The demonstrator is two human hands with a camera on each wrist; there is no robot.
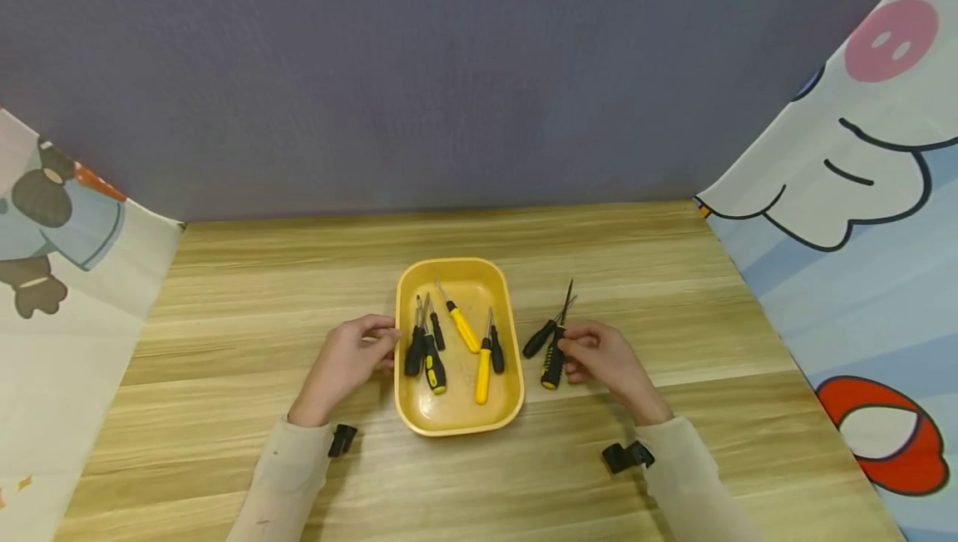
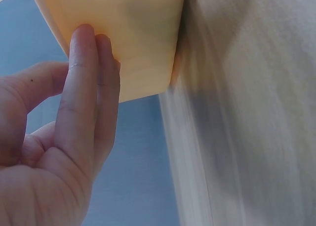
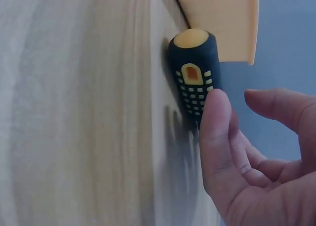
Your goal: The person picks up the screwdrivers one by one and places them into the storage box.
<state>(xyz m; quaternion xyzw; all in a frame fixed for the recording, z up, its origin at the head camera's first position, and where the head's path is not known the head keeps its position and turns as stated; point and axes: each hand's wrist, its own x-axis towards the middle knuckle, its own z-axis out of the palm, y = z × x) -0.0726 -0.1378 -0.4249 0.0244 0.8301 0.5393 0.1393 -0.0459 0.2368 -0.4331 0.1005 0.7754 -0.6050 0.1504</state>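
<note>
A yellow plastic tray [image 1: 458, 427] stands on the table with several screwdrivers in it, some with black handles and some with yellow ones. My left hand [image 1: 358, 359] holds its left side, fingers flat on the outer wall and thumb at the rim. On the right, my right hand [image 1: 604, 359] reaches a black screwdriver [image 1: 552, 366] with a dotted grip and yellow end. Its fingertips [image 3: 216, 100] touch the handle from the side, while the thumb [image 3: 259, 98] stays apart from it. Another black-handled screwdriver [image 1: 540, 337] lies crossed with that one.
The wooden table [image 1: 247, 301] meets a grey panel [image 1: 434, 93] at the back. Cartoon-printed sheets [image 1: 861, 301] border both sides. Small black clips [image 1: 627, 457] sit at both sleeve cuffs.
</note>
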